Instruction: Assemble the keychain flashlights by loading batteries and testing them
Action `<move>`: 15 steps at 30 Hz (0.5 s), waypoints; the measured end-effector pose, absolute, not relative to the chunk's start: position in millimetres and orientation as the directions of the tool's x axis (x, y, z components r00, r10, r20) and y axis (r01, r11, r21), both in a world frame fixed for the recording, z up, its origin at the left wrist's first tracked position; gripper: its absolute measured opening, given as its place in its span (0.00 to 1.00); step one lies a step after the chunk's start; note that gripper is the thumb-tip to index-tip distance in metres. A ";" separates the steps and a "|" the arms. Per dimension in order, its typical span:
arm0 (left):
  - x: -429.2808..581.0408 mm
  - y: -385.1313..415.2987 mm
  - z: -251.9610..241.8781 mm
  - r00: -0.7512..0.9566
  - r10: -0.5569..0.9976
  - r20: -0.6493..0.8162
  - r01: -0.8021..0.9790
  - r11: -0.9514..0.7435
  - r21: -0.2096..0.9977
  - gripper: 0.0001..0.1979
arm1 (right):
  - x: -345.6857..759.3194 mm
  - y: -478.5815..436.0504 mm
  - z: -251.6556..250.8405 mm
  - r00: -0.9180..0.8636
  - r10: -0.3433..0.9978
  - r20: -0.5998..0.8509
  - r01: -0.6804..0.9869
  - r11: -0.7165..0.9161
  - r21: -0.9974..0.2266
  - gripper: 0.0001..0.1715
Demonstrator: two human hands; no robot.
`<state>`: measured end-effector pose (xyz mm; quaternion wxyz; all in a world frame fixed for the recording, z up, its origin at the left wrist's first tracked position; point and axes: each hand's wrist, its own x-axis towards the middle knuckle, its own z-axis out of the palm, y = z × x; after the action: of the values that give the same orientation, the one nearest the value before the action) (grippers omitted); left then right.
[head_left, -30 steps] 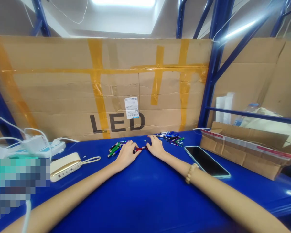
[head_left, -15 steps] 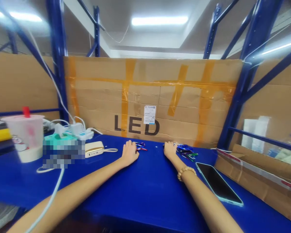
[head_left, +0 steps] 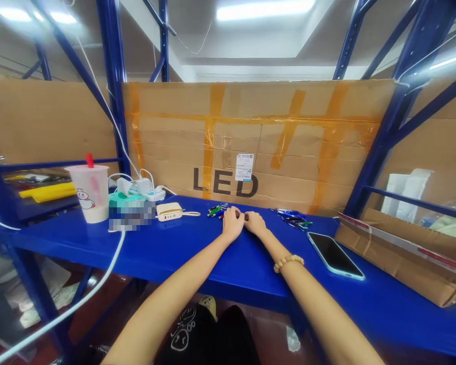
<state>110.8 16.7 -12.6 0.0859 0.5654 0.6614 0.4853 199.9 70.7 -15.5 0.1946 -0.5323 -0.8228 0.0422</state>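
My left hand (head_left: 233, 224) and my right hand (head_left: 255, 223) meet over the middle of the blue tabletop (head_left: 228, 256), fingertips nearly touching. Both sets of fingers are curled in a pinch, and whatever lies between them is hidden or too small to make out. Just left of my left hand lies a small pile of thin, shiny, pen-like pieces (head_left: 215, 209) in green, blue and red. A larger pile of similar pieces (head_left: 293, 220), mostly blue with some green, lies to the right of my right hand. A beaded bracelet (head_left: 289, 262) circles my right wrist.
On the right, a phone (head_left: 335, 255) lies beside an open cardboard box (head_left: 403, 258). Leftward are a cream power bank (head_left: 169, 211), a power strip (head_left: 154, 193) with plugs, and a cup with a red straw (head_left: 90, 195). A large cardboard sheet (head_left: 167, 142) stands behind.
My hands have come together from the two piles to the middle. The left pile is more exposed now, with green pieces showing. The view has tilted down and shifted left.
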 end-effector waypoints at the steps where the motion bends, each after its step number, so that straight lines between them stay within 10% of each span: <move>1: 108.7 14.7 -13.0 -0.344 0.834 0.431 0.648 -0.121 0.752 0.08 | 198.6 66.6 -16.6 -0.360 0.892 0.274 0.847 0.436 -0.306 0.11; 15: 79.9 5.9 -0.1 -0.440 0.782 0.442 0.540 -0.163 0.826 0.11 | 212.9 57.7 -8.3 -0.363 0.818 0.446 0.649 0.566 -0.509 0.18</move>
<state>79.9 5.9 -0.1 0.1079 0.5182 0.6378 0.5595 212.9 57.7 -8.3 0.3414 -0.4492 -0.8162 0.1240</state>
